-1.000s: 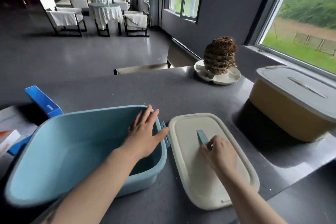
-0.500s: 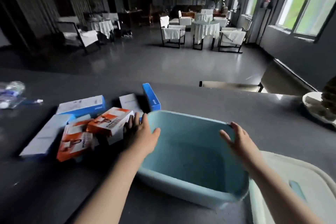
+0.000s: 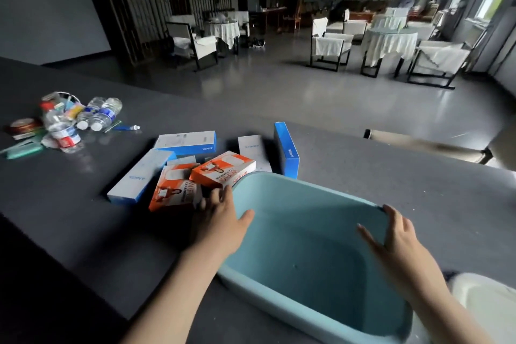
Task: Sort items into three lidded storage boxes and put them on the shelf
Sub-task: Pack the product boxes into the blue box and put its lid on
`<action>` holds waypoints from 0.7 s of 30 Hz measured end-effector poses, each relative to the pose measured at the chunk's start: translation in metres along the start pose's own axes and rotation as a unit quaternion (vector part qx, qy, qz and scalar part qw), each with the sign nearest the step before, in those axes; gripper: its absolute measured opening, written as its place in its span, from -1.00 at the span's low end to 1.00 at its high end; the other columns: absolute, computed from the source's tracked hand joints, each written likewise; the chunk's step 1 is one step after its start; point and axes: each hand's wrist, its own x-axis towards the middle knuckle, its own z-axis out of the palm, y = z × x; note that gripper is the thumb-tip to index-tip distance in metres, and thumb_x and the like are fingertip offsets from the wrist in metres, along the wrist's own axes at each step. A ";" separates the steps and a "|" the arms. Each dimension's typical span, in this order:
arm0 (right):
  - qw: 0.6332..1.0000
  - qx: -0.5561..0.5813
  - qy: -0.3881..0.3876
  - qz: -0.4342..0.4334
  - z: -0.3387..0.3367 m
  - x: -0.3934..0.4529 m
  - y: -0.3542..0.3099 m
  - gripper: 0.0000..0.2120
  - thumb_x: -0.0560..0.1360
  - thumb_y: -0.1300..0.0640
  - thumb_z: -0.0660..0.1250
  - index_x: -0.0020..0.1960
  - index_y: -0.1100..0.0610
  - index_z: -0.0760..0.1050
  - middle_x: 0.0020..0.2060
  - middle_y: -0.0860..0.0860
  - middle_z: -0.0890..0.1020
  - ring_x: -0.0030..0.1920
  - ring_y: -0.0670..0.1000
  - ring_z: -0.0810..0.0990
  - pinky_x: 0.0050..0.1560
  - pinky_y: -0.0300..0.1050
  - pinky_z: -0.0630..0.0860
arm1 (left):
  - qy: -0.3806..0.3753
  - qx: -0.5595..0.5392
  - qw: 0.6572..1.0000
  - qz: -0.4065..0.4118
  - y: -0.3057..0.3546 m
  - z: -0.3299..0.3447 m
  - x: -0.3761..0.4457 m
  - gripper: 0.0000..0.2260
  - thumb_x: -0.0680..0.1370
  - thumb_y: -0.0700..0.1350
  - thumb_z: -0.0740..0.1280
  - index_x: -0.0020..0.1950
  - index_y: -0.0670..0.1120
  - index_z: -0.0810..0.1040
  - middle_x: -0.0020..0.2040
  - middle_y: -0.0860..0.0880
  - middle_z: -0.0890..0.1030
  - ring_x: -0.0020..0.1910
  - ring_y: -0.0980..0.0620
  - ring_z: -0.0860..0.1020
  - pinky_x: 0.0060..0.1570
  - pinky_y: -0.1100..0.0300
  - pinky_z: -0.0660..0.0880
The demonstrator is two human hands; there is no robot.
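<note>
bin: blue tub between both hands, empty, stiff light plastic; grab by rim
left hand: fingers straight, on left rim
right hand: fingers draped on right rim
cartons: just beyond left hand, light, rigid
bench: dark
</note>
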 end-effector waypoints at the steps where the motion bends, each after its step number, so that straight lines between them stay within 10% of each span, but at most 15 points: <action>1: 1.000 -0.006 -0.005 0.004 0.000 -0.001 -0.002 -0.38 0.50 -0.24 0.20 0.45 0.01 0.15 0.39 0.08 0.30 0.14 0.22 0.55 0.06 0.05 0.46 | 0.000 -0.010 1.000 0.006 -0.003 0.000 0.004 -0.38 0.56 0.20 0.14 0.54 -0.01 0.04 0.48 -0.08 0.15 0.45 -0.12 0.15 0.36 0.01 0.24; 11: 0.994 -0.029 0.084 -0.066 0.006 0.078 -0.101 -0.49 0.53 -0.18 0.20 0.38 0.07 0.32 0.35 0.08 0.43 0.32 0.15 0.40 0.24 0.02 0.32 | -0.017 0.010 0.999 0.045 -0.021 -0.021 0.148 -0.38 0.44 0.41 0.14 0.36 0.06 0.32 0.39 -0.05 0.34 0.36 -0.16 0.32 0.29 -0.03 0.31; 21: 0.998 0.021 -0.027 0.052 0.088 0.207 -0.167 -0.49 0.56 -0.12 0.16 0.41 0.13 0.32 0.36 0.13 0.43 0.30 0.14 0.44 0.18 -0.06 0.39 | -0.179 0.064 0.974 0.125 -0.032 0.024 0.209 -0.10 0.41 0.37 0.25 0.56 0.05 -0.13 0.56 -0.12 -0.23 0.53 -0.20 -0.14 0.44 -0.17 0.02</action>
